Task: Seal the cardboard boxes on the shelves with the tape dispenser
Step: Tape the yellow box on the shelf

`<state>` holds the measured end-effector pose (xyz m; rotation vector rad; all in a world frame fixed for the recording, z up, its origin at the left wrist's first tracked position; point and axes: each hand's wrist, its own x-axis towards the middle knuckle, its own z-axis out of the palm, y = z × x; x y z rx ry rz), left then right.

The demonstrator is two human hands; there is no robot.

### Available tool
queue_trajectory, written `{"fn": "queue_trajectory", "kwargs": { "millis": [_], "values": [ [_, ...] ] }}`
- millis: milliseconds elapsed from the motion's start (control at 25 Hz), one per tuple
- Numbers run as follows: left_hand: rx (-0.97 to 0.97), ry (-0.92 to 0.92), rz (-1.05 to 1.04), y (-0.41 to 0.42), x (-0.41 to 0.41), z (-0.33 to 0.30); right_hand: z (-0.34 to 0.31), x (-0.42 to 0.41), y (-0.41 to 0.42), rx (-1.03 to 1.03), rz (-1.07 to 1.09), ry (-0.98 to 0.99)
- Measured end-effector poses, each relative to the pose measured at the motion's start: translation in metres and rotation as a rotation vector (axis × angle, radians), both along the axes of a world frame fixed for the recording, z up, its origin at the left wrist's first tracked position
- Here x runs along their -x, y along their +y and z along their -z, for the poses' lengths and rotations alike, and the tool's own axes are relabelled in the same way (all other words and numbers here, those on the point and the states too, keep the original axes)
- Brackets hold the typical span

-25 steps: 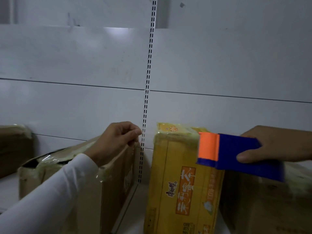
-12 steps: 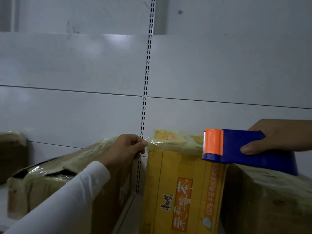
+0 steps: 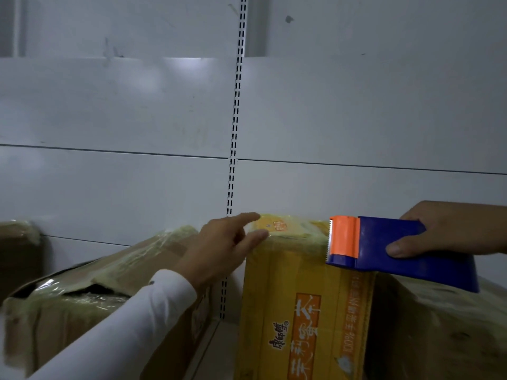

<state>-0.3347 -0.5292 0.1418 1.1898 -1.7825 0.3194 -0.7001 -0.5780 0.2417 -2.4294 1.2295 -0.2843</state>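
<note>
Dispenser (image 3: pixel 395 250) in right grip (image 3: pixel 450 229)

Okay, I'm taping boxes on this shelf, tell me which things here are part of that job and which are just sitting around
Part of the job:
- tape dispenser, blue with an orange head, held in the right hand
- yellow box, its top wrapped in tape
- left hand, fingers stretched onto that box's top corner
- brown box on the left, flap gaping
- brown box on the right

Just there:
- white back panel
- slotted upright

You have four cardboard boxes here: one yellow box (image 3: pixel 301 311) and three brown boxes (image 3: pixel 90 303) (image 3: pixel 439 330) (image 3: pixel 16 253). You hold one tape dispenser (image 3: pixel 397 250).
</note>
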Motion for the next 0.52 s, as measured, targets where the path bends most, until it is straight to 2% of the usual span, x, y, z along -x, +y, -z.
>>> {"fn": "queue_trajectory", "kwargs": {
  "millis": [120, 280, 360, 400, 480, 520],
  "values": [
    [-0.021, -0.101, -0.008, -0.012, 0.004, 0.002, 0.002, -0.004, 0.007, 0.026, -0.014, 0.022],
    [-0.145, 0.048, 0.142, -0.017, -0.011, 0.004, 0.008, -0.01, 0.02, 0.065, -0.021, 0.027],
    [-0.237, -0.075, 0.1, -0.015, -0.018, -0.008, 0.006, -0.015, 0.025, 0.077, -0.028, 0.021],
    [-0.256, -0.196, 0.007, -0.014, -0.021, -0.015, 0.005, -0.018, 0.028, 0.079, -0.033, 0.019],
    [-0.176, -0.458, -0.265, -0.013, -0.02, -0.027, 0.003, -0.023, 0.031, 0.088, -0.038, 0.02],
    [-0.098, -0.523, -0.343, -0.014, -0.014, -0.029, 0.002, -0.026, 0.032, 0.093, -0.038, 0.025]
  ]
}}
